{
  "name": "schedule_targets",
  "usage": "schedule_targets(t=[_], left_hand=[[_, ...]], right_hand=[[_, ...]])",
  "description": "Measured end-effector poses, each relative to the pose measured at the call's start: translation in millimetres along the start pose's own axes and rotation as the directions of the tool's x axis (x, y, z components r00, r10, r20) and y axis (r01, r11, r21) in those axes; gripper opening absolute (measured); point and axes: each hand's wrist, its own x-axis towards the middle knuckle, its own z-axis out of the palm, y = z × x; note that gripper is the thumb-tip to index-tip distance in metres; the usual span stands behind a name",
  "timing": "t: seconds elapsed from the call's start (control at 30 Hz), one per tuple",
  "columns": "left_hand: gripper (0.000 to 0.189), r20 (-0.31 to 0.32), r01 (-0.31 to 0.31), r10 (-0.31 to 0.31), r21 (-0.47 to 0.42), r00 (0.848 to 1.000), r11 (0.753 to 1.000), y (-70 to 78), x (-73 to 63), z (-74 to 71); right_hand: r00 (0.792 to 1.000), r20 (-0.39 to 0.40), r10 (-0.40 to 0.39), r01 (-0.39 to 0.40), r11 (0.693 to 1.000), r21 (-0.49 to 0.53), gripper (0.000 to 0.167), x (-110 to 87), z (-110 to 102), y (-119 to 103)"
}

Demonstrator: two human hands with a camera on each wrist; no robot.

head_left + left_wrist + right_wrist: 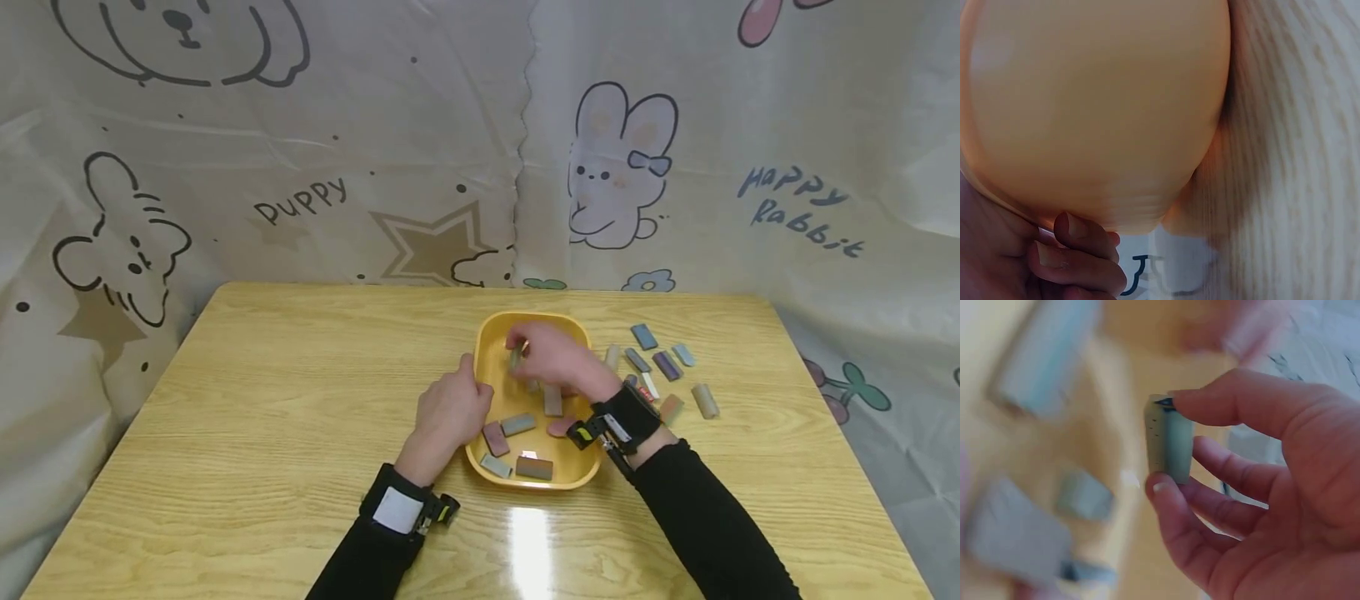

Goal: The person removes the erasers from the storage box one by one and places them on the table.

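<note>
My left hand (pixel 450 404) grips the left rim of a yellow tray (pixel 536 485); in the left wrist view its curled fingers (pixel 1082 265) lie against the tray's outer wall. Over the far half of the tray, my right hand (pixel 551 354) pinches a small pale green block (pixel 1175 447) between thumb and fingertip, dark marks showing at one end. Below it in the tray lie several small blocks, among them a grey block (pixel 552 400), a dull pink block (pixel 495 438) and a brown-grey block (pixel 534 467).
Right of the tray, several more small blocks are scattered on the wooden table (pixel 300 375), such as a blue block (pixel 643 336), a purple block (pixel 667 365) and a beige block (pixel 705 401). A printed curtain (pixel 450 125) hangs behind the table's far edge.
</note>
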Motion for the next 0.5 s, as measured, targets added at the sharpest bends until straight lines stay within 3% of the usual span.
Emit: schedule_targets(t=[0.1,0.23,0.33,0.5], left_hand=[[0.048,0.000,-0.001,0.001,0.003,1.000,1.000,0.8,-0.6,-0.8],[0.049,-0.001,-0.001,0.001,0.004,1.000,1.000,1.0,-1.2,-1.2],[0.050,0.003,0.008,-0.008,-0.002,1.000,1.000,1.4,-1.5,-1.3],[0.054,0.020,0.025,-0.025,-0.004,0.999,1.000,2.8,-1.6,-0.8]], right_hand=[[0.992,-0.117,0.049,-0.044,0.998,0.042,0.037,-9.0,-23,17],[0.961,-0.247,0.125,-0.107,0.991,0.086,0.039,-20.1,-47,48],[0.941,-0.287,0.182,-0.162,0.982,0.092,0.042,-25.4,-56,72],[0.920,-0.321,0.224,-0.222,0.974,0.041,0.042,-27.4,-50,106]])
